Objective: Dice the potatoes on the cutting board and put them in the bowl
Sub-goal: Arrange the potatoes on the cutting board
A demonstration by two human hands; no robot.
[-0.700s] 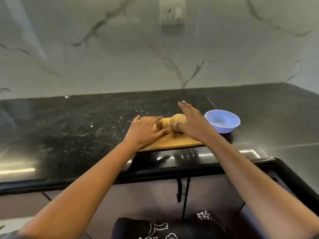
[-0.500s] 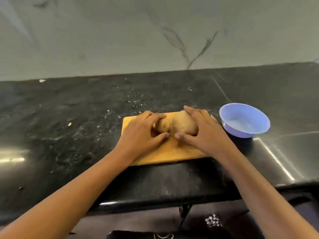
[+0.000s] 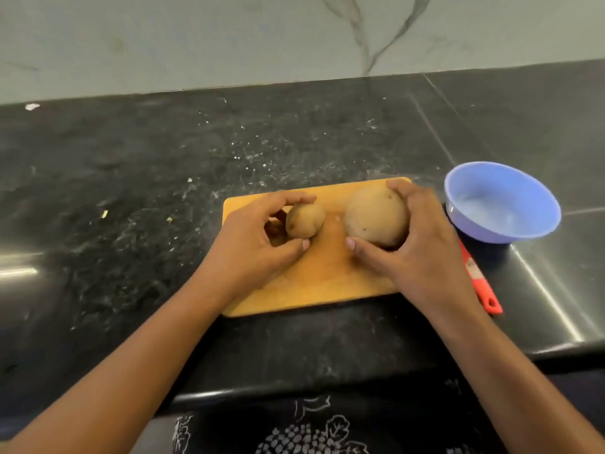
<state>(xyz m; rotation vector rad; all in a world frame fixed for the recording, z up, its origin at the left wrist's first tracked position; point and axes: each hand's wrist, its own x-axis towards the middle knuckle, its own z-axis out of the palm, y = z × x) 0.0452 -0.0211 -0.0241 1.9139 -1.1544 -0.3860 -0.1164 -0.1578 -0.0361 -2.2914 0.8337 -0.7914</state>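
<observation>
sitting at the very start of the job, judging by the scene: nothing cut yet

curling the left hand (image 3: 258, 244) round the small potato (image 3: 305, 220), with fingers over its far side and thumb at its near side, over the left half of the cutting board (image 3: 320, 283)

cupping the right hand (image 3: 422, 250) round the large potato (image 3: 376, 217) over the right half of the board, with fingers wrapping its far and right side and thumb lying along its near edge

holding the two potatoes apart, with bare wood showing between them; not being able to tell whether resting on the wood or lifting just off it

showing both potatoes whole and in their skins, with no slice or cube anywhere on the board

showing no potato in the blue bowl (image 3: 510, 235) either, standing on the dark tabletop (image 3: 131, 191) just right of the board, only a pale sheen at its bottom

lying on the tabletop near the bowl, partly hiding behind the right wrist: a red handle (image 3: 481, 283), probably of a knife or peeler, showing no blade, so not saying which

holding no cutting tool in either hand

leaving nearly everything to do, then: taking up a blade, halving and dicing each potato, moving the pieces right into the bowl
</observation>
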